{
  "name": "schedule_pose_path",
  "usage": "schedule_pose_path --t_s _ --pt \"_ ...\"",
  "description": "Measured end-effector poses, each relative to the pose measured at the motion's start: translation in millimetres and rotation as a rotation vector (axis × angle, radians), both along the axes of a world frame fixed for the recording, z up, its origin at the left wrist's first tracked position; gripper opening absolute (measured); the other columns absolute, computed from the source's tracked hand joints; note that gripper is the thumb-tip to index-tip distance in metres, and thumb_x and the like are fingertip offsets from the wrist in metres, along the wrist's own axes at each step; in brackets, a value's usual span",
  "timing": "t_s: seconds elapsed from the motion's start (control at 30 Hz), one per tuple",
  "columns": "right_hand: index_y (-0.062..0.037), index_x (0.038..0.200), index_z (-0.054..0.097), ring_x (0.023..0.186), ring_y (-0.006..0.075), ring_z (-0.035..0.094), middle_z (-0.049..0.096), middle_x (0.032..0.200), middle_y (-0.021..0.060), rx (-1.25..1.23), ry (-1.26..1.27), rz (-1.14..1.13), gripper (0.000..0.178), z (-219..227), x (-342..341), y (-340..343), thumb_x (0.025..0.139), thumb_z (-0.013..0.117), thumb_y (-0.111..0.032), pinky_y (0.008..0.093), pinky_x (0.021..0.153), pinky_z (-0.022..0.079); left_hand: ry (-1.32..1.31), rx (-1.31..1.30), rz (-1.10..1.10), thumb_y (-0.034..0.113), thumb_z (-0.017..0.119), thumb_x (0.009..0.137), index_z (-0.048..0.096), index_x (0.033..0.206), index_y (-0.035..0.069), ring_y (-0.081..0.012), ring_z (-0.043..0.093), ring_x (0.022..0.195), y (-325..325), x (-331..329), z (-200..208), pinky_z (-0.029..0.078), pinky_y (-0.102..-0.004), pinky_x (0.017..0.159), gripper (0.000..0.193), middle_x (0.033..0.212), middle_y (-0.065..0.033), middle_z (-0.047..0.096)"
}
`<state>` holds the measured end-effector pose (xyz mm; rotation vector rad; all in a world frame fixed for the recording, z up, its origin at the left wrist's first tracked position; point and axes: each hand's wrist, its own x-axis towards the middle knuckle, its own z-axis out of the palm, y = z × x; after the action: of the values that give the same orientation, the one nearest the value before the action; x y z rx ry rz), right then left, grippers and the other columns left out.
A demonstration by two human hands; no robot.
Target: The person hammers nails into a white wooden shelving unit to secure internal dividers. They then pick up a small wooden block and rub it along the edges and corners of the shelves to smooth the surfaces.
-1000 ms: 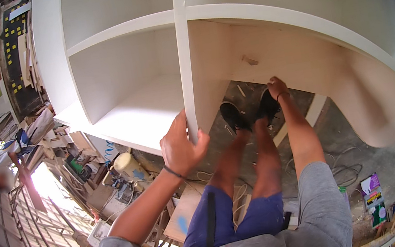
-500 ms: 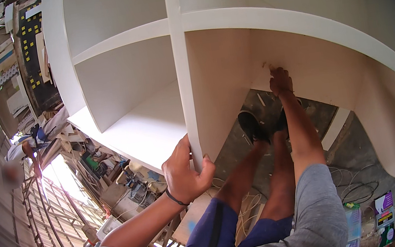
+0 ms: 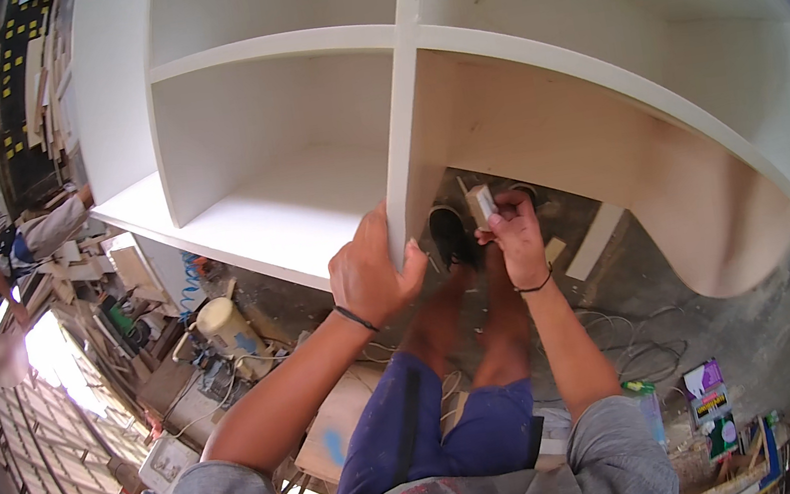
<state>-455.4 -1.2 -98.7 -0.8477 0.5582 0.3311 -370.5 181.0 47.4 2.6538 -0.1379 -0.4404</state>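
Observation:
In front of me stands a white shelf unit [image 3: 286, 48] with several open compartments. My left hand [image 3: 370, 269] is closed round the lower front edge of its upright divider [image 3: 404, 135], thumb on the right side. Below the unpainted, pinkish-beige panel [image 3: 549, 124] on the right, my right hand [image 3: 518, 238] pinches a small pale block [image 3: 482, 202] between thumb and fingers. The block is held up in the air, apart from the panel. Whether anything is wrapped round it I cannot tell.
A loose white board strip [image 3: 596, 241] and cables [image 3: 641, 344] lie on the grey floor. A cream-coloured tank [image 3: 227, 326] with machine parts stands at left. Another person [image 3: 41, 241] bends over at far left. Printed packages [image 3: 707, 395] lie at lower right.
My right hand has come away from the beige panel, down and toward me, and its block now shows. My left hand keeps its hold on the divider. The view has shifted.

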Motion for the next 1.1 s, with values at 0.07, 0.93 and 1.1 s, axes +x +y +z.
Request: schedule_pose_path --t_s 0.07,0.93,1.1 --pt "-0.0064 0.129 0.04 0.079 0.0134 0.061 0.061 0.098 0.0076 0.105 0.034 -0.062 0.041 54 15 2 0.093 0.059 -0.008 0.0267 0.072 0.05 0.036 -0.022 0.028 0.016 0.064 0.073 0.048 0.127 -0.001 -0.0322 0.067 0.08 4 -5 1 0.055 -0.04 0.068 0.059 0.099 -0.0204 0.063" --pt "-0.0017 0.098 0.067 0.09 0.0262 0.067 0.067 0.095 0.0138 -0.958 -0.793 0.397 0.013 134 84 -23 0.087 0.066 -0.008 0.032 0.079 0.052 0.001 -1.11 0.363 0.012 0.064 0.092 0.039 0.133 0.0 -0.0186 0.061 0.102 5 -35 -5 0.051 -0.0317 0.088 0.049 0.12 -0.0146 0.057" --pt "-0.0079 0.114 0.066 0.101 0.0217 0.065 0.07 0.11 0.0069 -1.931 -0.559 -0.228 0.034 118 180 -211 0.094 0.059 -0.035 0.0331 0.089 0.048 -0.122 -1.136 0.424 0.017 0.064 0.093 0.046 0.12 0.002 -0.0177 0.064 0.093 2 -33 -13 0.053 -0.0328 0.082 0.035 0.113 -0.0145 0.062"
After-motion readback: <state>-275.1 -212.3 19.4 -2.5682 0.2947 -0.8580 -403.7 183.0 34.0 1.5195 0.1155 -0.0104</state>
